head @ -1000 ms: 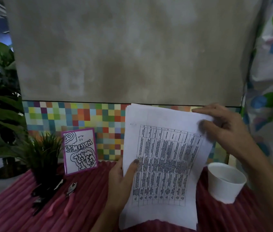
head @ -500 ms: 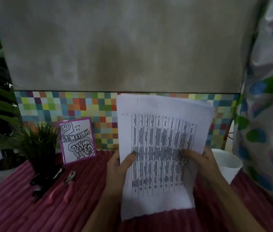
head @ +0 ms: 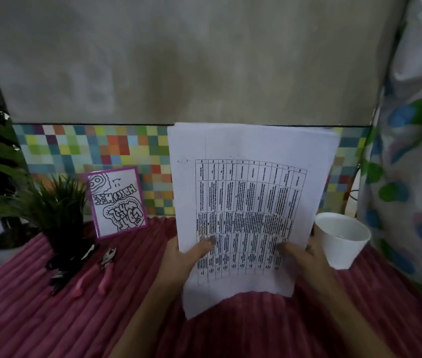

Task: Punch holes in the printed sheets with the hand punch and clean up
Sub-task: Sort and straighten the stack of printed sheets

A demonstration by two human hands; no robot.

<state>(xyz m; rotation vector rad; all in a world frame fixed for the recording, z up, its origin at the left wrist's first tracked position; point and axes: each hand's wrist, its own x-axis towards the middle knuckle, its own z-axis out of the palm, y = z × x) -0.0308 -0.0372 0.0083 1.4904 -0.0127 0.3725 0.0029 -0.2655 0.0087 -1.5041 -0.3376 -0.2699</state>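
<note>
White sheets [head: 246, 202] stand up on the red cloth [head: 23, 319]. The left hand [head: 179, 259] and right hand [head: 305, 257] pinch their sides. Tap the bottom edges flat so they line up. The pink punch [head: 101, 270] lies to the left, untouched.

This is looking like a corner of a home set up as a small craft desk rather than an office: a ribbed pink cloth [head: 23, 319] is covering the table, and a strip of bright multicoloured squares [head: 88, 148] is running along the foot of a bare grey wall [head: 179, 60]. A potted plant [head: 54, 210] and a purple-framed doodle card [head: 117, 202] (propped upside down) are standing at the back, while a curtain [head: 416, 125] printed with blue and green blobs is hanging at the right.
</note>
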